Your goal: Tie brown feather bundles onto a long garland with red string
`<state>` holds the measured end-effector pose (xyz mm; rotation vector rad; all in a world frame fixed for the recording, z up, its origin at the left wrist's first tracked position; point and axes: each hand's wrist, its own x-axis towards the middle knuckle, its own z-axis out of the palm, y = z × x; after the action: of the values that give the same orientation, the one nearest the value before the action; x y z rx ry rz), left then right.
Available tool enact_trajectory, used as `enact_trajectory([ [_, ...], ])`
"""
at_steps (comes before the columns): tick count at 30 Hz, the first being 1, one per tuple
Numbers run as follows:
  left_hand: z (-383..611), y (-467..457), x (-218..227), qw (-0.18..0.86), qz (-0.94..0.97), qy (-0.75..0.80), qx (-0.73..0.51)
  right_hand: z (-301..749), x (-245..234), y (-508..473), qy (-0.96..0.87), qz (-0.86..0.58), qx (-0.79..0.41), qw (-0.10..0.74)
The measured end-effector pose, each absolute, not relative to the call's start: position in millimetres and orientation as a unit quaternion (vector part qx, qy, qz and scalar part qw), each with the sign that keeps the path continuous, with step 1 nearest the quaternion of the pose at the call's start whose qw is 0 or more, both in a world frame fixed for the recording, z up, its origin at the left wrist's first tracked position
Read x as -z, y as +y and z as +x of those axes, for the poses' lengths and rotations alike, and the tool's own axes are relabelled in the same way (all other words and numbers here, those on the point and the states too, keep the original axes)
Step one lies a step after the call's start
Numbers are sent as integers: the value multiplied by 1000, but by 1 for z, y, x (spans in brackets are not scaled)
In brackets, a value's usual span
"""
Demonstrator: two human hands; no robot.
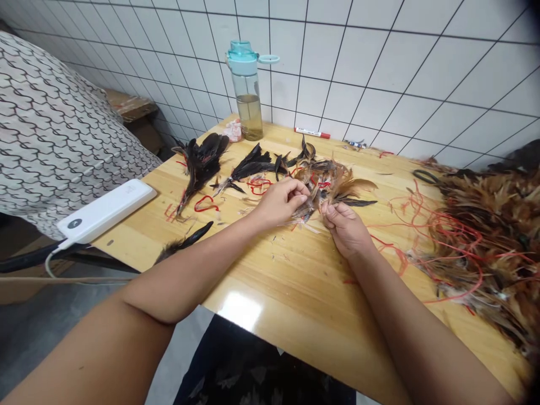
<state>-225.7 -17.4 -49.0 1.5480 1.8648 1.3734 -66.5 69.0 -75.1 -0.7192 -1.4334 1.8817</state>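
Note:
Both hands work at a loose pile of brown and dark feathers (331, 171) in the middle of the wooden table. My left hand (282, 202) is at the pile's left side, its fingers curled and thumb against the index finger. What it grips, if anything, cannot be made out. Close by on the right, my right hand (348, 228) pinches the base of a brown feather (356, 185) between thumb and fingertips. Red strings (258, 185) lie among the feathers. Left of the hands are black feather bunches (205, 160) and a single black feather (185, 242).
A large heap of brown feathers (493, 225) with tangled red string (455, 230) covers the right side. A water bottle (248, 107), crumpled tissue (233, 130) and red marker (312, 133) stand or lie near the tiled wall. A white power bank (109, 208) with a cable is on the left edge.

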Motion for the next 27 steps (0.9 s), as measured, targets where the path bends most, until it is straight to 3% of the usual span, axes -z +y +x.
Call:
enact_trajectory([
  [3,-232,-17,48,91,593,683,-416,-67,75,71,-538,-272,-725,332],
  [8,-234,-18,55,83,637,689,-335,-67,71,73,-508,-274,-742,341],
  [17,-211,-17,61,13,645,703,-300,-67,76,75,-495,-275,-745,353],
  [27,-198,-18,57,127,651,623,-414,-68,76,68,-516,-283,-725,358],
])
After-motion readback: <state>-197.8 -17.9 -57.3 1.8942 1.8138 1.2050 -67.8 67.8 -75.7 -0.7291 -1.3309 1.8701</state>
